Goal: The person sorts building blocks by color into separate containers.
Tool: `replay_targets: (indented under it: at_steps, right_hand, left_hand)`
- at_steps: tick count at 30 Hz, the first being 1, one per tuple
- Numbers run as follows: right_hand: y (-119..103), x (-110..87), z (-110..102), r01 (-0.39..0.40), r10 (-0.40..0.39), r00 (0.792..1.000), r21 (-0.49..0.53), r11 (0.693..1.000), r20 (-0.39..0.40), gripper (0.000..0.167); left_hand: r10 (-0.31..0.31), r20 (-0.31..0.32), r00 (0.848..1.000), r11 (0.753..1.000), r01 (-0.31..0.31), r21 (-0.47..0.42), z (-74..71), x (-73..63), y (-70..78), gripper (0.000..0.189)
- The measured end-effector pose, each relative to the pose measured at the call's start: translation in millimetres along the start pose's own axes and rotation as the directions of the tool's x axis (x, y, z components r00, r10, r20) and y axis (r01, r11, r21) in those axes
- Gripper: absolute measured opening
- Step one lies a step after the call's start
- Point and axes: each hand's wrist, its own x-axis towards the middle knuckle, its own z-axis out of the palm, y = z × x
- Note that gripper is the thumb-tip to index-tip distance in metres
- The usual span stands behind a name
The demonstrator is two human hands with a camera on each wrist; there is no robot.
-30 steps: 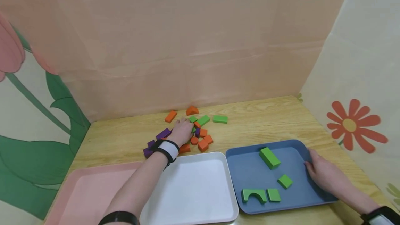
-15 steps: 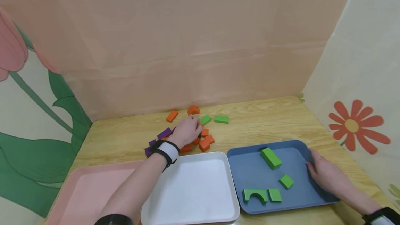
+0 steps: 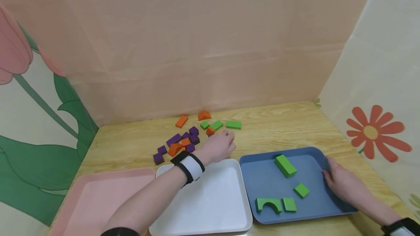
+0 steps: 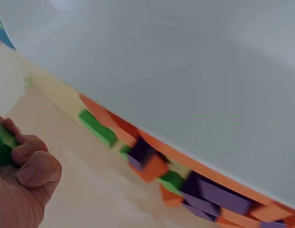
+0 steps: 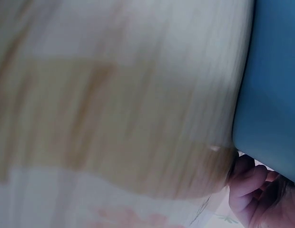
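Observation:
My left hand point(image 3: 217, 147) grips a green block point(image 4: 3, 146), seen in the left wrist view; in the head view the hand hides it. That hand is over the back rim of the white tray point(image 3: 203, 207), right beside the pile of blocks. My right hand point(image 3: 342, 185) holds the right edge of the blue tray point(image 3: 316, 170), thumb on the rim. Inside that tray lie a green arch block point(image 3: 268, 204), a long green block point(image 3: 285, 166) and two small green blocks. Purple blocks point(image 3: 174, 140) and orange blocks point(image 3: 174, 149) lie mixed behind the white tray.
A pink tray point(image 3: 105, 199) stands left of the white one, partly under my left forearm. Toward the table's back edge are loose green blocks point(image 3: 233, 125) and an orange triangular block point(image 3: 204, 115). Papered walls enclose the wooden table point(image 3: 279, 126) at the back and sides.
My left hand has come out of the block pile, moving right and toward me with a green block. The right hand stays on the blue tray's edge.

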Motion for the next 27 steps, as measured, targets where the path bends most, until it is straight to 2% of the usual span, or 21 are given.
replay_targets:
  at_steps: [5,8,13,15,19,24,27]
  right_hand:
    - [1,-1.0,-2,0.007,-0.007,1.0,0.008,1.0,-0.004,0.063]
    - [1,-2.1,-3,0.017,-0.017,1.0,0.01,1.0,-0.005,0.062]
    - [0,-3.3,-3,0.013,-0.013,1.0,0.004,1.0,-0.007,0.062]
    - [-1,-3.4,-3,0.01,-0.01,1.0,0.003,1.0,-0.007,0.062]
    - [-2,-3.5,-3,0.007,-0.007,1.0,-0.001,1.0,-0.017,0.061]
    - [-3,-4.6,-3,0.017,-0.017,1.0,0.005,1.0,-0.023,0.061]
    - [-2,-5.0,-2,0.025,-0.025,0.999,0.008,1.0,-0.02,0.06]
  left_hand:
    - [0.086,0.07,0.994,0.996,-0.087,0.019,6.8,0.9,34.4,0.025]
    - [0.134,0.095,0.986,0.986,-0.142,0.082,13.4,4.2,55.1,0.024]
    - [0.233,0.137,0.963,0.953,-0.254,0.165,27.3,7.0,84.8,0.023]
    - [0.263,0.161,0.951,0.942,-0.29,0.172,33.0,6.7,94.9,0.023]
    - [0.29,0.213,0.933,0.923,-0.332,0.197,45.3,7.4,110.5,0.026]
    - [0.274,0.267,0.924,0.904,-0.342,0.257,59.4,11.1,124.9,0.031]
    - [0.277,0.302,0.912,0.888,-0.363,0.283,65.1,13.0,134.2,0.033]
